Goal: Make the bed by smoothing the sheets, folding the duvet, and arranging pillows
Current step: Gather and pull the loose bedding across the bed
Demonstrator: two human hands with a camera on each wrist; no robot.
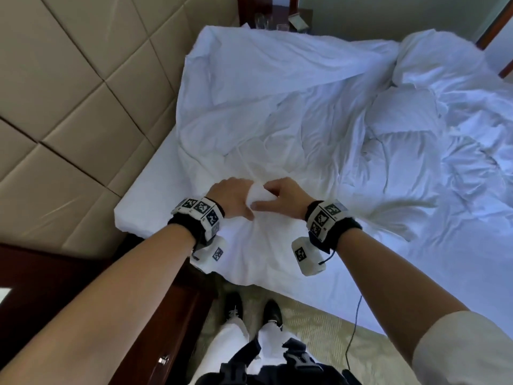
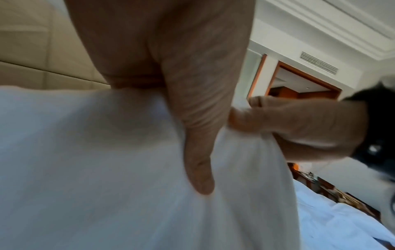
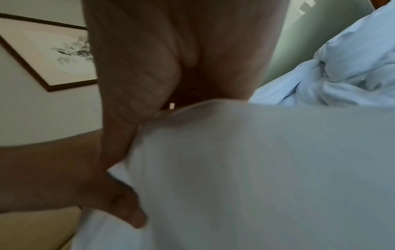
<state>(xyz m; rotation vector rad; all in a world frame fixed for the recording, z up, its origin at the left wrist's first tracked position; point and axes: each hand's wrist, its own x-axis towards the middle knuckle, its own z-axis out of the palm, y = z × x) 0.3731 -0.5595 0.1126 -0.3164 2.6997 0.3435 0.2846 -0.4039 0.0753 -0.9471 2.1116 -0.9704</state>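
1. Both hands clamp the same bunched corner of the duvet (image 1: 277,112). Left hand (image 1: 231,197) has fingers curled round the fabric w/ thumb lying along it; right hand (image 1: 283,195) pinches the bunch from the other side, knuckles nearly touching the left.
2. Duvet location: crumpled across the bed (image 1: 144,195), held corner near the bed's near edge, just off the padded headboard (image 1: 69,93). Rest is heaped twd the far side.
3. Risk: hands so close together = pull only drags one bunch, prob twists fabric instead of spreading it.
4. Risk: filling may have slumped inside the cover; tugging the corner could leave lumps.
5. Risk: cable (image 1: 354,329) hangs by the bed edge, could snag while stepping.
6. Counts: 1 duvet, 2 hands, glasses (image 1: 261,22) beyond the bed's far end, approx 3, blurry. Pillows: can't tell any apart from the heap.
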